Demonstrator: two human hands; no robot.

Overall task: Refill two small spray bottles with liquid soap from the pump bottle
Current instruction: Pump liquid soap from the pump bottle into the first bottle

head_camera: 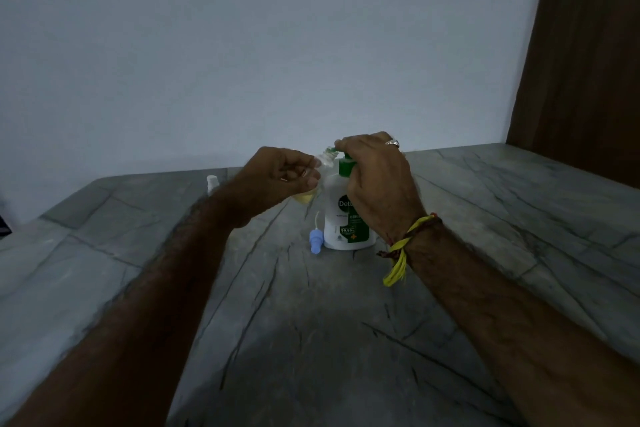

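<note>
**Mostly hidden: small bottle held at the pump spout**

Clearly curled, the left hand (284, 177) grips a small clear spray bottle (306, 196); its fingers cover most of the body, so only the open neck at the top and a yellowish bottom show. The left forearm comes in from 7 o'clock. The right hand (377, 177) lies over the green pump head (341, 158) of the white soap pump bottle (346, 222), fingers bent down on it, wrist raised, forearm entering from 5 o'clock. That hand hides the top of the pump and part of the label, whose print is cut off. The small bottle's neck sits just beside the spout tip; whether they touch cannot be told.

One pump bottle stands on the grey stone table (485, 253). One blue spray cap (316, 243) with its dip tube lies at the pump bottle's 9 o'clock, just beside its base. One white-capped object (212, 182), mostly hidden behind the left wrist, stands at 10 o'clock. A yellow thread band (401, 250) circles the right wrist.
</note>
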